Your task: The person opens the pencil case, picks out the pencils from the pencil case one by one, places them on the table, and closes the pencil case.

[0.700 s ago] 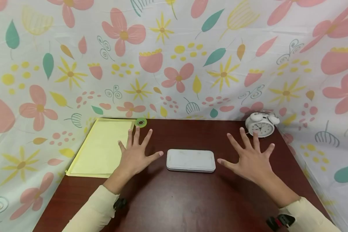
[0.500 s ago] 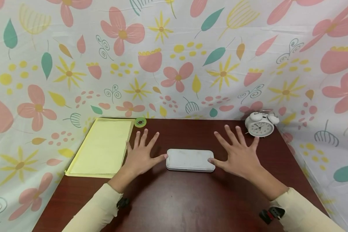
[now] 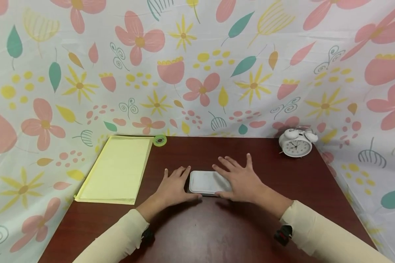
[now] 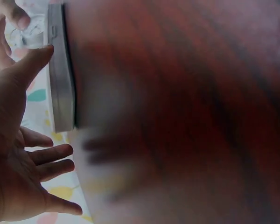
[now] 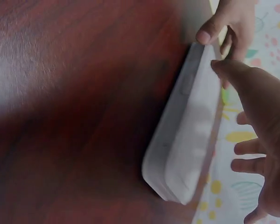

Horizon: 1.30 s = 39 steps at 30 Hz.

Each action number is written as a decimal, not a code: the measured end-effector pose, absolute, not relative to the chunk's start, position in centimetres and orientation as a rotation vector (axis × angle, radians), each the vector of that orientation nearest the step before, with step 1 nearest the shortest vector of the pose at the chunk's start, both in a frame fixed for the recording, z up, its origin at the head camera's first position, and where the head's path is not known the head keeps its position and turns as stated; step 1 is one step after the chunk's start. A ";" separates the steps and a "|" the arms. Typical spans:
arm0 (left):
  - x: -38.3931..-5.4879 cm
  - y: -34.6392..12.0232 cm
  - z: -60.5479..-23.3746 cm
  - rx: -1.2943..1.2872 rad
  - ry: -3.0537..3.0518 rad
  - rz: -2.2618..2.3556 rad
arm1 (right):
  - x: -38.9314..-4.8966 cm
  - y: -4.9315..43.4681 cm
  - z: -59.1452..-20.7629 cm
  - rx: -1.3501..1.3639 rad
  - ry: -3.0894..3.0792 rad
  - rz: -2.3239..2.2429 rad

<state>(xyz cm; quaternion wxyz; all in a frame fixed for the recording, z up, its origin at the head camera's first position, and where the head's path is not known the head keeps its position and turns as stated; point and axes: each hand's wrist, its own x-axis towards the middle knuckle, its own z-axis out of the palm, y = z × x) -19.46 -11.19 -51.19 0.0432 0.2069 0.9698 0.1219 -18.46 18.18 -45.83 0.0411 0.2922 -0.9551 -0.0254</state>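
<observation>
A flat white case [image 3: 204,181] with rounded corners lies on the dark red-brown table, its long side across. The right wrist view shows a seam along the side of the white case [image 5: 191,126]. At its left end is my left hand [image 3: 173,190], fingers extended towards the far side and thumb along the near edge. In the left wrist view that thumb overlaps the case's side [image 4: 61,88]. My right hand [image 3: 245,182] spreads over the right end and hides it, thumb near the front edge and fingers stretched out.
A yellow-edged mesh pouch [image 3: 116,168] lies at the left, with a green roll of tape [image 3: 159,140] beside its far corner. At the back right stands a white twin-bell alarm clock [image 3: 296,142]. Floral cloth [image 3: 202,89] hangs behind the table [image 3: 197,233].
Both hands have moved inward and down to the white case, the right one travelling farther left. Their fingers are less widely spread. The case stays in place.
</observation>
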 end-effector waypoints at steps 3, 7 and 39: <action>-19.2 -10.9 -51.6 0.674 2.979 0.341 | -18.4 17.4 -46.8 0.973 -2.940 -0.097; -19.1 -10.7 -51.7 0.738 3.000 0.312 | -18.5 17.0 -47.9 1.033 -2.928 -0.149; -20.0 -10.1 -52.2 0.870 3.076 0.378 | -20.1 16.6 -48.5 1.199 -2.717 -0.299</action>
